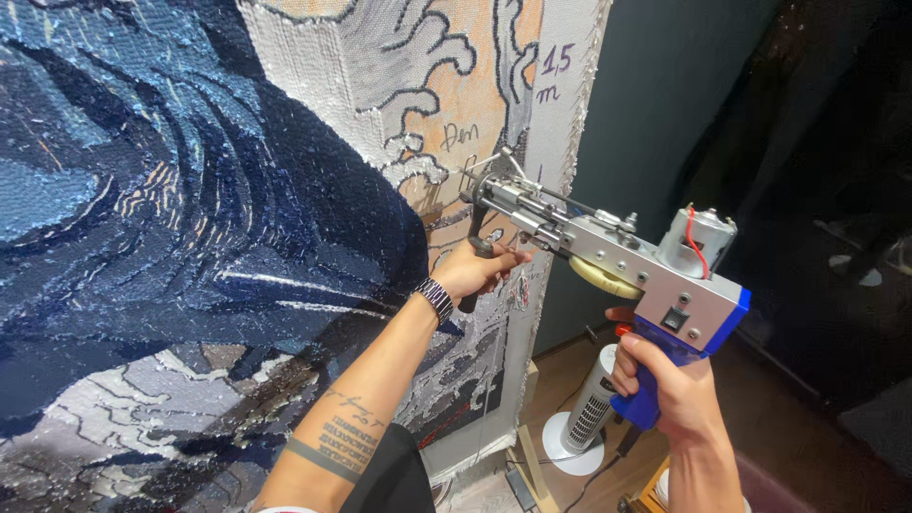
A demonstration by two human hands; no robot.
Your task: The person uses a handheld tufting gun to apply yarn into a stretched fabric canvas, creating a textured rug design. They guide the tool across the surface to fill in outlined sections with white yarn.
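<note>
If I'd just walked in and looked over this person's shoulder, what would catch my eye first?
Probably the tufting gun, silver with a blue grip, held mid-frame with its needle end toward the cloth. The right hand grips the blue handle; the left hand holds the black front handle. Behind, filling the left, hangs the big tufted rug in swirling dark blues.

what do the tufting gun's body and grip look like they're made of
The tufting gun: its body looks like bare metal, silvery with a dull sheen and visible screws. The grip in the right hand seems moulded blue plastic, smooth and evenly coloured. The left hand holds a dark front handle, material unclear.
</note>
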